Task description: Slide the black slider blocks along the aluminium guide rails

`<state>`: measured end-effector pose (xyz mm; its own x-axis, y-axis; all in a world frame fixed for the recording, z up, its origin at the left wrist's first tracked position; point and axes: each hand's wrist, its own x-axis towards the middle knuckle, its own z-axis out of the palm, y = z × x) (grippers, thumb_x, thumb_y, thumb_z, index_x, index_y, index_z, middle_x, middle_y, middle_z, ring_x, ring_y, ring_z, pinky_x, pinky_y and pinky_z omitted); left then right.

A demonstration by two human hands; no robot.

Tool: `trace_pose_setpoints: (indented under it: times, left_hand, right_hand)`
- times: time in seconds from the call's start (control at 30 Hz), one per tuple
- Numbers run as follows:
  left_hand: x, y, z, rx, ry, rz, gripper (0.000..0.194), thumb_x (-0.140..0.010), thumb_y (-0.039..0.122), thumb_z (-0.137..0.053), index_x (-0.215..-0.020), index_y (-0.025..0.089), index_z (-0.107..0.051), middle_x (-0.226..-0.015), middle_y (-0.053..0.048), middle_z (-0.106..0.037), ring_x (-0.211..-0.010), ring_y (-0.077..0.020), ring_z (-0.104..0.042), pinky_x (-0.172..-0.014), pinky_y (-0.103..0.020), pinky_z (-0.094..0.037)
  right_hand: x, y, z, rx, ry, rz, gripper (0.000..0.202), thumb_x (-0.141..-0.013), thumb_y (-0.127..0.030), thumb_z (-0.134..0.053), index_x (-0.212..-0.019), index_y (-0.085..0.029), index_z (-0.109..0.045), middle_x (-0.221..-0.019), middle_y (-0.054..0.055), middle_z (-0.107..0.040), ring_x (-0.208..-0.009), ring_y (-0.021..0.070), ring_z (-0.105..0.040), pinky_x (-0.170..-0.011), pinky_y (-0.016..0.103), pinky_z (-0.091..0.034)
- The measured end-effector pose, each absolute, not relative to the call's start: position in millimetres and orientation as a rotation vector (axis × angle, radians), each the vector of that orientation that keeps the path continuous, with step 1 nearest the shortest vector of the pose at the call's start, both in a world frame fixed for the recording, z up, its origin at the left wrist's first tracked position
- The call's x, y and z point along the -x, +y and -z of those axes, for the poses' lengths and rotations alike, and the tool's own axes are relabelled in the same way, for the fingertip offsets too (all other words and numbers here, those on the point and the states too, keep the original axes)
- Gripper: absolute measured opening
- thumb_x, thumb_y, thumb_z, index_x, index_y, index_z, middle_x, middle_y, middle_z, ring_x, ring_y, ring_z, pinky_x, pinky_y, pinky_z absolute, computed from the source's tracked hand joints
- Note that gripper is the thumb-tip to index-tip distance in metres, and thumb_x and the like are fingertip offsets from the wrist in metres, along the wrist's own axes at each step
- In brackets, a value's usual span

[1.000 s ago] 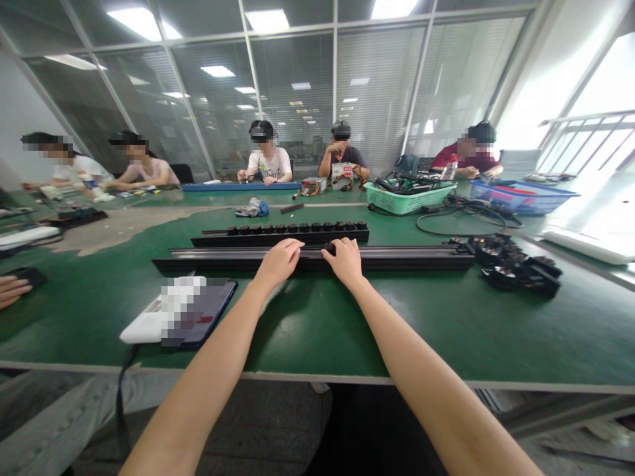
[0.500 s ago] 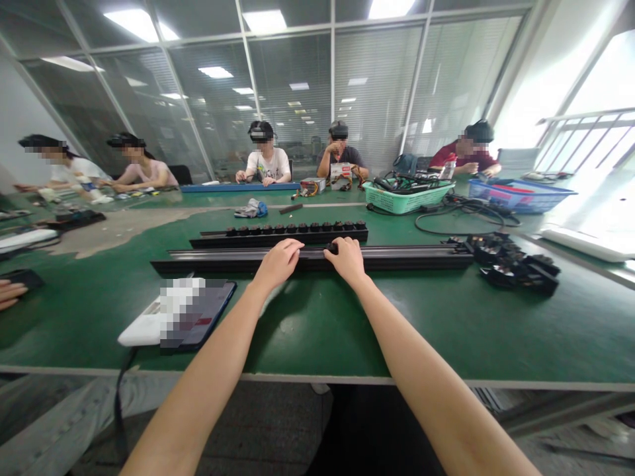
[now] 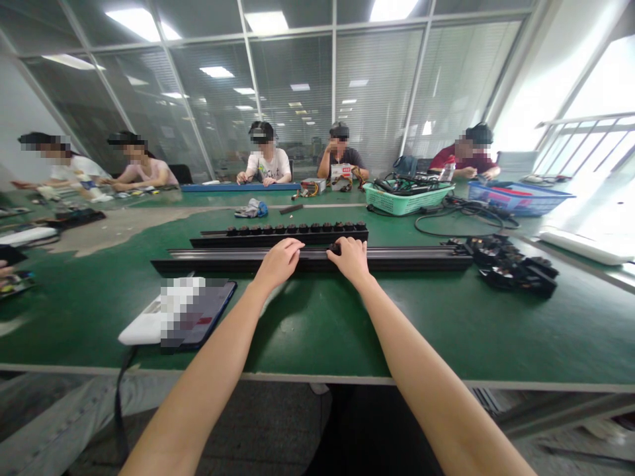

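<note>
A long black rail (image 3: 411, 263) with a grooved metallic top lies crosswise before me. My left hand (image 3: 279, 261) is closed over the middle of the rail, its thumb and fingers bent about it. To the right of it, my right hand (image 3: 352, 256) pinches a small black part (image 3: 334, 249) at the rail's groove; the fingers hide most of this piece. Just behind lies a second, shorter black rail (image 3: 278, 242), bearing a row of several round black pieces (image 3: 315, 227). A pile of loose black parts (image 3: 516, 264) sits by the long rail's right end.
Nearer me lie a white device (image 3: 146, 322) and a phone (image 3: 211, 317). Farther back are a grey cloth (image 3: 251, 209), a green basket (image 3: 409, 199), a blue basket (image 3: 526, 198) and black cables (image 3: 446, 215). Several people sit across the green table (image 3: 317, 330).
My right hand has shifted slightly right along the rail with the small black part. The left hand stays in place. At the far left, another person's hand has moved.
</note>
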<state>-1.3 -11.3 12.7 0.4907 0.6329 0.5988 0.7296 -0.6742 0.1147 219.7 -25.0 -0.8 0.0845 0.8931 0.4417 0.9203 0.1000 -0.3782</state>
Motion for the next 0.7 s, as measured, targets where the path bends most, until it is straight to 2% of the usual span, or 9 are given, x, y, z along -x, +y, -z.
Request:
trace_pose_setpoints:
  times: [0.7]
  left_hand:
    - [0.1, -11.5, -12.2, 2.585, -1.190, 0.939, 0.035, -0.100, 0.019, -0.043, -0.122, 0.018, -0.070, -0.126, -0.011, -0.069, -0.119, -0.0254, -0.064, -0.108, -0.043, -0.051]
  right_hand:
    - [-227.3, -24.8, 3.8, 1.801, -1.736, 0.065, 0.032, -0.095, -0.040, -0.057, -0.116, -0.018, -0.067, -0.120, 0.014, -0.067, -0.117, 0.0318, -0.055, -0.118, 0.058, -0.024]
